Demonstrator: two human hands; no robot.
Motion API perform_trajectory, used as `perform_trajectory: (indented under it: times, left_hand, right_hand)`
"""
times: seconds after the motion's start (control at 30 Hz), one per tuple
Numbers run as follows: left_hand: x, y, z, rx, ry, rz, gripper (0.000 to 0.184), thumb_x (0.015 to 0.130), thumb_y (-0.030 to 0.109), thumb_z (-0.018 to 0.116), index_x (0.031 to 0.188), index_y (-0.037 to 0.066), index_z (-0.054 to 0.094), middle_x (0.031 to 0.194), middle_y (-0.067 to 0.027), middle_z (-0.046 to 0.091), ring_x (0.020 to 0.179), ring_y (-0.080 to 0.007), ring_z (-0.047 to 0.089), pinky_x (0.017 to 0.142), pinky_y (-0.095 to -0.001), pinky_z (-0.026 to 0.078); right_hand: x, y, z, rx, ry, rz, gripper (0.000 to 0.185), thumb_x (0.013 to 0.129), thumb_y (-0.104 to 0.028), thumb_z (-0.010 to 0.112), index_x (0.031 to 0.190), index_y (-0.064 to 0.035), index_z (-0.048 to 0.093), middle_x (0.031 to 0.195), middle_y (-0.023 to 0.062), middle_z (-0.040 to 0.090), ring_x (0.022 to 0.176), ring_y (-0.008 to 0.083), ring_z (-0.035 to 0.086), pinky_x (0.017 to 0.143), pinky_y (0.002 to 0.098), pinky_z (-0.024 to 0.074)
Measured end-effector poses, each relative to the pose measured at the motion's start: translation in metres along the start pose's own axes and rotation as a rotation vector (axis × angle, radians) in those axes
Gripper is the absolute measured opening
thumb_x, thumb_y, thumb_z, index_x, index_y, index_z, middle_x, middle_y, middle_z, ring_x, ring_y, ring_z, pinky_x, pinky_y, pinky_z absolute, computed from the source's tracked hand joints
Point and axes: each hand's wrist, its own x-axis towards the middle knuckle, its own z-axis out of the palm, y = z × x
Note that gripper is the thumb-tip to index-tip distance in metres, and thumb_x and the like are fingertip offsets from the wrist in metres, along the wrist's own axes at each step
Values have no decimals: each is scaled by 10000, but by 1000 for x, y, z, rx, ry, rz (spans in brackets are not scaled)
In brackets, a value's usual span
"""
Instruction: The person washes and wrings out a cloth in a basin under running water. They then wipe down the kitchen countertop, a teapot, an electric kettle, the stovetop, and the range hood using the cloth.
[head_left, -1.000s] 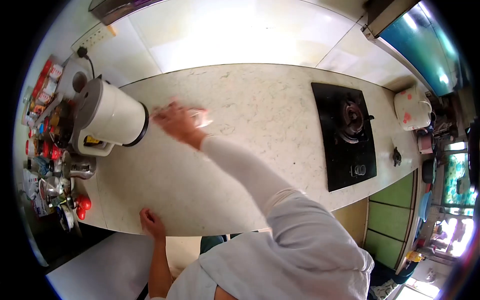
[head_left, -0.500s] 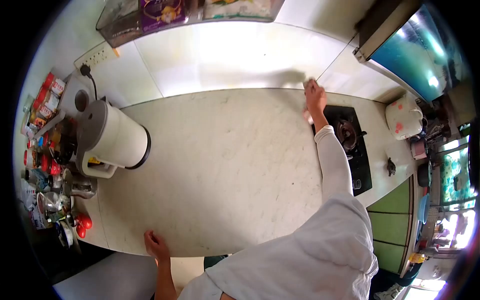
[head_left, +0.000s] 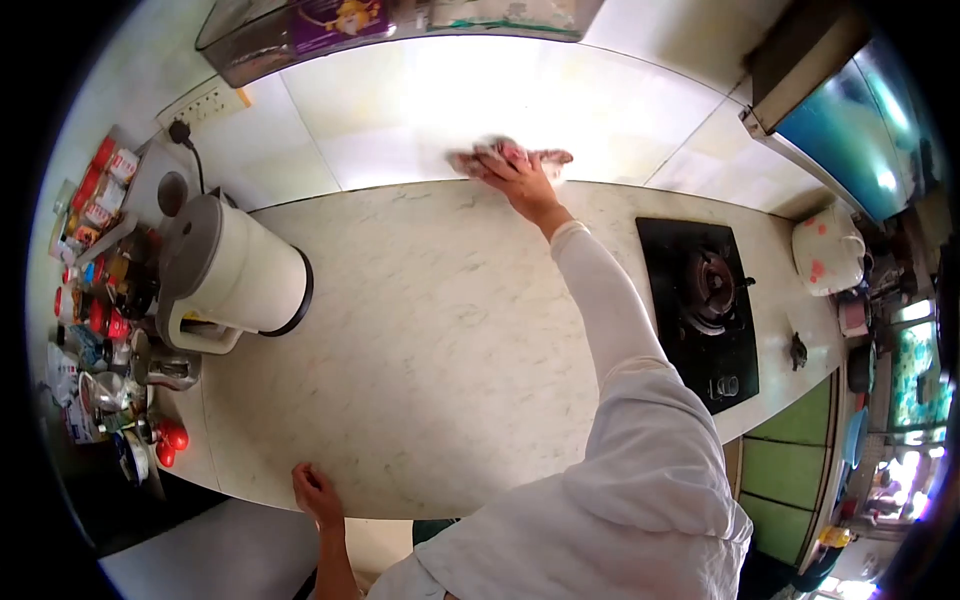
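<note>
My right hand [head_left: 524, 186] presses a crumpled reddish-and-white cloth [head_left: 512, 150] against the white tiled wall [head_left: 400, 130], just above the back edge of the countertop [head_left: 400, 330]. Motion blurs the cloth a little, and its ends stick out on both sides of the fingers. At the front edge of the counter rests my left hand [head_left: 315, 495], its fingers loosely curled in, with nothing visible in them.
A cream electric kettle [head_left: 250, 270] stands on the left, near several jars and bottles [head_left: 110, 300] and red tomatoes [head_left: 172, 440]. To the right lies a black gas stove [head_left: 700, 310], with a white rice cooker [head_left: 828, 250] beyond it. Overhead hangs a clear shelf [head_left: 240, 60].
My right hand has swept left along the wall with the cloth, from behind the stove to the middle of the wall. My left hand stays at the counter edge. The view shifts slightly.
</note>
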Motion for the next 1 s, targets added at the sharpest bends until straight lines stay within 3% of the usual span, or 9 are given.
perform_trajectory:
  times: [0.07, 0.17, 0.23, 0.33, 0.4, 0.53, 0.67, 0.8, 1.0]
  left_hand:
    - [-6, -14, 6, -27, -67, -65, 76, 825, 63, 486, 897, 43, 504, 744, -85, 520, 611, -199, 502, 553, -312, 417]
    - [-7, -23, 11, -29, -67, -50, 92, 824, 55, 475, 909, 43, 507, 732, -78, 512, 593, -184, 484, 543, -300, 408]
    - [-2, -6, 5, -37, -41, -24, 104, 817, 43, 475, 915, 42, 508, 725, -75, 508, 584, -179, 474, 540, -298, 406]
    - [0, 13, 2, -37, -2, -42, 139, 796, 12, 477, 927, 40, 510, 708, -68, 498, 573, -169, 460, 538, -296, 406]
    - [-1, 2, 2, -36, 20, -39, 138, 790, 9, 484, 921, 41, 513, 720, -73, 505, 576, -173, 467, 541, -294, 409]
    - [2, 2, 1, -9, -36, -80, 129, 796, 17, 485, 921, 32, 511, 746, -83, 515, 596, -184, 483, 550, -299, 413]
    - [1, 0, -1, 3, -24, -12, 107, 806, 29, 486, 911, 21, 506, 775, -97, 528, 622, -208, 507, 561, -307, 422]
    - [1, -2, 1, -31, -65, 0, 94, 801, 27, 495, 895, 21, 503, 783, -108, 541, 643, -235, 526, 564, -317, 427]
    - [6, 9, -5, -8, -8, 13, 98, 789, 23, 515, 884, 34, 499, 769, -107, 545, 669, -264, 536, 571, -341, 432]
  right_hand:
    - [-5, -14, -5, 168, -325, 278, 334, 722, -58, 527, 1014, -206, 593, 1224, -55, 434, 1138, 215, 383, 894, 416, 346]
    - [22, -45, 16, 556, 244, 181, 207, 737, -80, 521, 901, -164, 614, 1067, 9, 533, 1057, 207, 450, 904, 369, 343]
    - [29, -73, -6, 424, -313, 76, 234, 755, -178, 538, 982, -151, 586, 1145, 11, 490, 1077, 219, 440, 932, 428, 321]
    - [-5, -38, 26, -174, -350, 28, 249, 804, -226, 517, 1041, -178, 578, 1123, 3, 524, 1017, 253, 485, 910, 441, 347]
    - [-61, 28, 7, 104, -185, 221, 272, 832, -206, 479, 1085, -133, 548, 1082, 35, 554, 996, 232, 512, 820, 350, 429]
    - [-146, 89, -49, -232, -325, 1150, 249, 786, -195, 477, 979, -98, 602, 1042, 138, 559, 904, 274, 550, 757, 382, 446]
    - [-70, 15, 5, -503, -467, 1150, 342, 827, -271, 443, 1075, -59, 547, 1207, 140, 453, 1088, 321, 441, 862, 477, 364]
    - [55, -124, 36, 110, -420, 938, 415, 858, -204, 397, 1246, -61, 354, 1319, 185, 263, 1181, 415, 256, 953, 604, 156]
    - [100, -236, 35, 378, -200, 255, 342, 776, -184, 500, 1118, -192, 512, 1244, 71, 399, 1118, 359, 358, 919, 656, 180]
